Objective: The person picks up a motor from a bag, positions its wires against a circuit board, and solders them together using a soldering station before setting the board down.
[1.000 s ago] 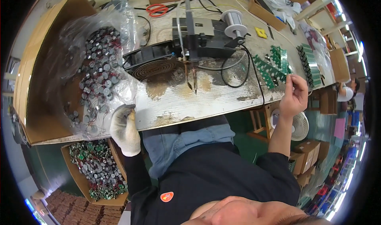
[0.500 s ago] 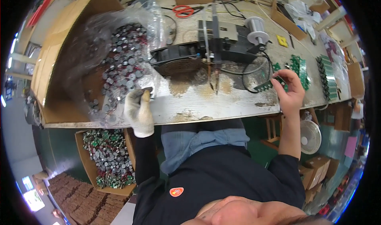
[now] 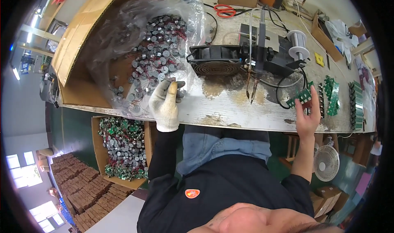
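Observation:
My left hand (image 3: 166, 105), in a white glove with grey fingertips, is at the near edge of a heap of small round metal motors (image 3: 160, 48) with red wires. Its thumb and fingers are pinched together; what they hold, if anything, is hidden. My bare right hand (image 3: 308, 116) grips a short strip of green circuit boards (image 3: 301, 98) between thumb and fingers. To the left of that strip stands a soldering fixture with two pointed tips (image 3: 251, 95) directed down at the bench. More green board strips (image 3: 331, 95) lie just right of my right hand.
A black fan (image 3: 215, 60) and a solder wire spool (image 3: 298, 44) flank the fixture. Red-handled scissors (image 3: 225, 11) lie behind. The motors rest on clear plastic by a cardboard box (image 3: 82, 40). Below the bench, another carton (image 3: 98, 151) holds motors joined with boards.
The whole view has shifted, so the bench appears farther right. My right hand has tilted the board strip, and its fingers are straighter. My left hand stays pinched beside the motors.

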`<state>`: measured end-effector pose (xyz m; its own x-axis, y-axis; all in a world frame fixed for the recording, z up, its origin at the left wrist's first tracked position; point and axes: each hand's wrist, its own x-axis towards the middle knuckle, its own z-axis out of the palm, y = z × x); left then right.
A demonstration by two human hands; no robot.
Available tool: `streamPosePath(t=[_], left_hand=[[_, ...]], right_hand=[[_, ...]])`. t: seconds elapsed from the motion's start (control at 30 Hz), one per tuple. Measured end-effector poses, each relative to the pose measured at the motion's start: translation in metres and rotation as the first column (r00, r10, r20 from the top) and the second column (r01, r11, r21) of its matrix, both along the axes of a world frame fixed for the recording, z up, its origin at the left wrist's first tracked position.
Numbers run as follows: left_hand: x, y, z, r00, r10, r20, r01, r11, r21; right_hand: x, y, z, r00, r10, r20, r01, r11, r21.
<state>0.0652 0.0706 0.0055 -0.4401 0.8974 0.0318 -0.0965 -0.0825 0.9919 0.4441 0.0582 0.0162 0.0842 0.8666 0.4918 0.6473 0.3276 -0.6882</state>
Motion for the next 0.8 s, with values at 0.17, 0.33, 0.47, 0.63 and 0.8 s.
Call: streamPosePath(t=[0.17, 0.33, 0.47, 0.63, 0.8], left_hand=[[0.025, -0.015, -0.002, 0.994, -0.104, -0.025, 0.101, 0.991, -0.086], [0.055, -0.026, -0.008, 0.979, -0.201, 0.016, 0.202, 0.971, -0.13], [0.068, -0.028, -0.012, 0.946, -0.273, -0.177, 0.244, 0.955, -0.17], [0.082, -0.026, -0.005, 0.87, -0.366, -0.331, 0.34, 0.931, -0.137], [0.095, -0.023, -0.006, 0.806, -0.425, -0.412, 0.398, 0.904, -0.154]], right_hand=[[0.003, 0.005, -0.022, 0.983, -0.008, -0.182, 0.022, 0.997, 0.077], [-0.003, 0.01, -0.029, 0.971, -0.1, -0.217, 0.12, 0.989, 0.082], [-0.015, -0.004, -0.024, 0.895, -0.082, -0.439, 0.113, 0.993, 0.045], [-0.046, -0.032, -0.017, 0.751, -0.004, -0.66, -0.299, 0.889, -0.346], [-0.074, -0.037, -0.021, 0.687, 0.017, -0.726, -0.526, 0.701, -0.482]])
